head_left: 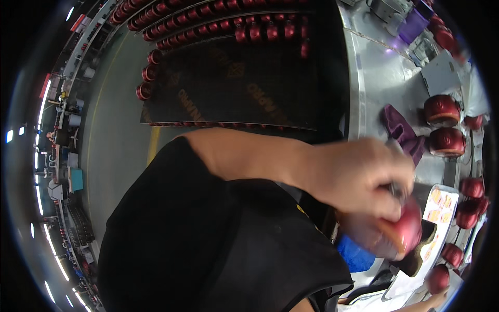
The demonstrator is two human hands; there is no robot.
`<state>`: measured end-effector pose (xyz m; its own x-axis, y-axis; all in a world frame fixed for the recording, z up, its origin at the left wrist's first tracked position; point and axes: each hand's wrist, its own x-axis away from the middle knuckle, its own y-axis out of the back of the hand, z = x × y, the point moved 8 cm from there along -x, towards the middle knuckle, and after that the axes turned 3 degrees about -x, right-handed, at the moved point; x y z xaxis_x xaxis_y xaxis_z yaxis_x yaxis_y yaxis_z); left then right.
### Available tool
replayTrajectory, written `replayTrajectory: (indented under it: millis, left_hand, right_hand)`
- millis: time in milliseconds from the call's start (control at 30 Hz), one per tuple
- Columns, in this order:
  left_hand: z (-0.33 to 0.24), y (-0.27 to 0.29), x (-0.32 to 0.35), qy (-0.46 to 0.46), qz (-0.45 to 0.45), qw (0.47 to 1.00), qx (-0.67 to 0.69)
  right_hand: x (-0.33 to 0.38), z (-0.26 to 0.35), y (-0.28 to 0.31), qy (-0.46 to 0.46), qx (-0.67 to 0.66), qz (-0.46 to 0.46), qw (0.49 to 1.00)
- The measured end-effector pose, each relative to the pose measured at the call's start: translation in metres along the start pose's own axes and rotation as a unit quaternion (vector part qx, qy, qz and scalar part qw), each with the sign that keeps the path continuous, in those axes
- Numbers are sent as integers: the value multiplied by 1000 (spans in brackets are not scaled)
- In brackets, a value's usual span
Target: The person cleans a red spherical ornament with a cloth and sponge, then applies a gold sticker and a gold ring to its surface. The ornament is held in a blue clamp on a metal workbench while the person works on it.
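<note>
Head view, curved at its rim: a person in black clothing (pixel 208 244) sits or stands by a metal bench (pixel 377 83), the left hand (pixel 366 179) clenched around a dark piece (pixel 397 191) at the top of a shiny red pot (pixel 387 231). The pot is tilted near a blue item (pixel 356 256); hand and pot are both blurred. From where I stand, that grip looks like the weak point: if the fingers bear mainly on the small dark piece (I cannot see the far side), the round, glossy body could twist loose and drop. A sideways swing might scuff it against the brown curved-edged object (pixel 425 244) beside it. Bare skin (pixel 431 302) at lower right may be the right hand; I cannot tell what its fingers do.
</note>
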<state>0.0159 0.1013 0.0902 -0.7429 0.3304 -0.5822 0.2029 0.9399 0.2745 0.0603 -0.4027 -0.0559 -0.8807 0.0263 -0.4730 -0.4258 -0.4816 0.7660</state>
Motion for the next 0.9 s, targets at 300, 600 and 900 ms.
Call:
replayTrajectory:
  millis: [300,600,900]
  left_hand:
    - [143,257,148,230,-256,874,-344]
    - [440,389,212,445,-257,710,-482]
    - [560,395,194,568,-163,648,-481]
  right_hand:
    - [68,63,-25,-106,31,45,993]
    - [91,23,45,-249,145,0,958]
    - [120,25,107,-333,199,-38,921]
